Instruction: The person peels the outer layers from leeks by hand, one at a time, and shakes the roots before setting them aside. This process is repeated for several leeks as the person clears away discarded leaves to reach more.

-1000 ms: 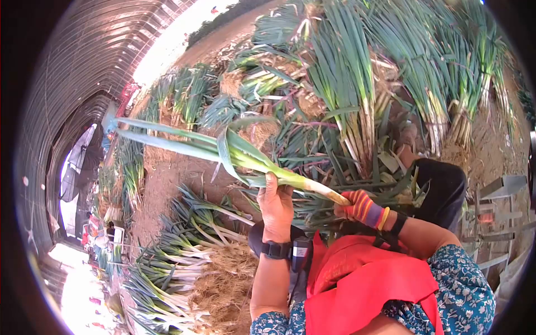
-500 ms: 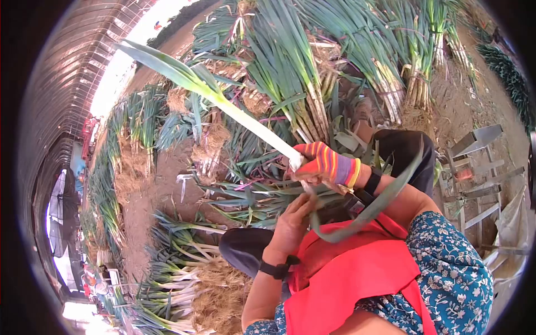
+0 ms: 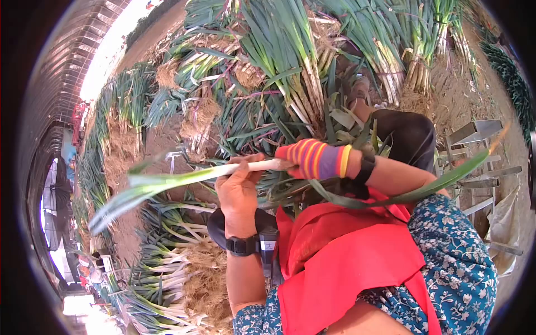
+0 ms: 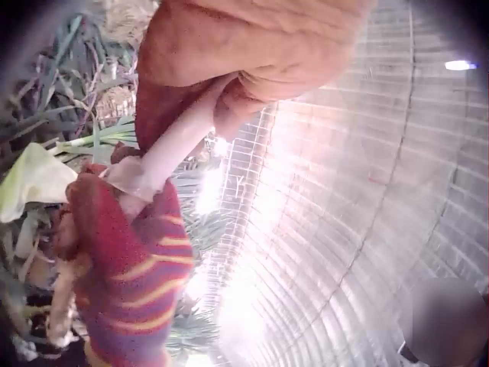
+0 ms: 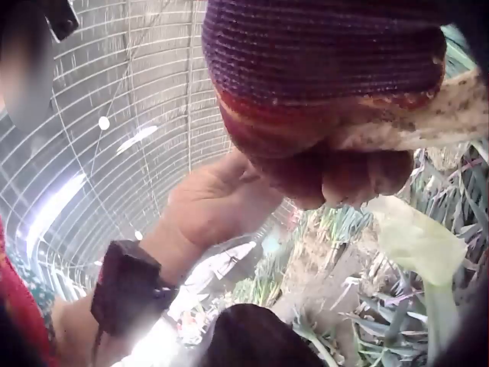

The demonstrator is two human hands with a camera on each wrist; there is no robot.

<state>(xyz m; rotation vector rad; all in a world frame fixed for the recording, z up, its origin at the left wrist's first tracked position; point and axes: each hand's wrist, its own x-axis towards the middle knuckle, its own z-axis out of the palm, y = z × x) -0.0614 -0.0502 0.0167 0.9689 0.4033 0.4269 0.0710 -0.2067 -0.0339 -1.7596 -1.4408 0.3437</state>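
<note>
A leek [image 3: 218, 172] lies almost level before the red apron, green leaves to the left and white shaft to the right. My bare left hand [image 3: 239, 192] grips its white shaft between thumb and fingers. In a striped knitted glove, my right hand [image 3: 315, 159] holds the root end, close beside the left. A long stripped leaf [image 3: 446, 187] trails from under the right hand across that forearm. The left wrist view shows thin torn skin [image 4: 130, 174] where the glove meets the shaft. Below the glove in the right wrist view hangs a pale leaf sheath [image 5: 416, 241].
Leeks with roots [image 3: 167, 273] are piled at lower left. Bundled leeks [image 3: 279, 61] stand and lie on the soil ahead. Leaf scraps lie between the person's knees. A metal rack [image 3: 474, 162] stands at the right, near the right elbow.
The leek has swung from slanting upward to nearly level, with fewer leaves than a second ago. My left hand went to the lower end, then back onto the shaft. A stripped leaf now hangs rightward.
</note>
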